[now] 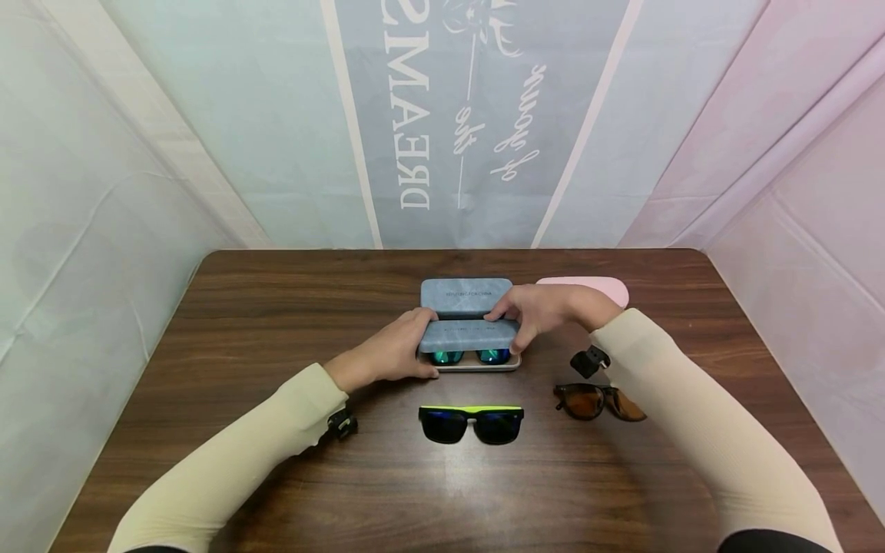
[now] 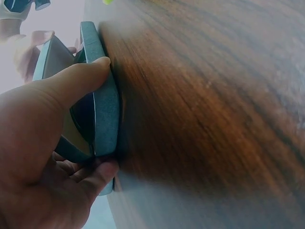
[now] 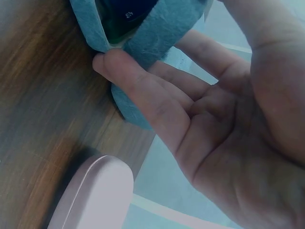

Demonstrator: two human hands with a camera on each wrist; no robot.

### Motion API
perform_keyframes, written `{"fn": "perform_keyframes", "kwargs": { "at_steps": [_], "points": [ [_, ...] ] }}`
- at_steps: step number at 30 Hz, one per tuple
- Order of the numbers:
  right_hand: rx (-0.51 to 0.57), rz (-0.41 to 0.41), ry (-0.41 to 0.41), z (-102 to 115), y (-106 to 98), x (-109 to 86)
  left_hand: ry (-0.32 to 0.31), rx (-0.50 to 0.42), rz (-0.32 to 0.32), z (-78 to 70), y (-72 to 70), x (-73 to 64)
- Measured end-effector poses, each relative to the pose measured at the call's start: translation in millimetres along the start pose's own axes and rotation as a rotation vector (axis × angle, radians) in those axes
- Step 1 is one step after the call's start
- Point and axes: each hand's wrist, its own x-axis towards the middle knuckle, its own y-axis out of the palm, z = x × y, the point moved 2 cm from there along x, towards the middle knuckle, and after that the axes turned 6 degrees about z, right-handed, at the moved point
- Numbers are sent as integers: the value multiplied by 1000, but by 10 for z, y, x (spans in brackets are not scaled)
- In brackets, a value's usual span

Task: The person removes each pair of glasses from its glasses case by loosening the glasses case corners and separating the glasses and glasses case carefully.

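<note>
A blue-grey glasses case [image 1: 470, 336] lies on the table with its lid partly raised. Inside it, sunglasses with blue-green mirrored lenses [image 1: 448, 357] show under the lid. My left hand [image 1: 397, 349] grips the case's left end; in the left wrist view its thumb presses the front wall [image 2: 106, 114] and fingers reach round the end. At the right end my right hand [image 1: 542, 311] holds the lid between thumb and fingers. The right wrist view shows those fingers against the case's hinge end, a dark blue lens [image 3: 126, 14] inside.
Directly behind stands a second blue-grey case [image 1: 466, 296], closed. A pink case [image 1: 611, 289] is partly hidden behind my right hand. Black sunglasses with a yellow-green top edge [image 1: 472, 425] lie in front. Brown-lensed sunglasses [image 1: 584, 402] lie under my right forearm. Fabric walls surround the wooden table [image 1: 290, 307].
</note>
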Motion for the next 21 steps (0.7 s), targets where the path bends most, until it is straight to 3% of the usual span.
{"fn": "perform_keyframes", "kwargs": {
  "at_steps": [21],
  "points": [
    [97,58,40,-88,-81,43,5,-49,33,54,-38,12]
  ]
}}
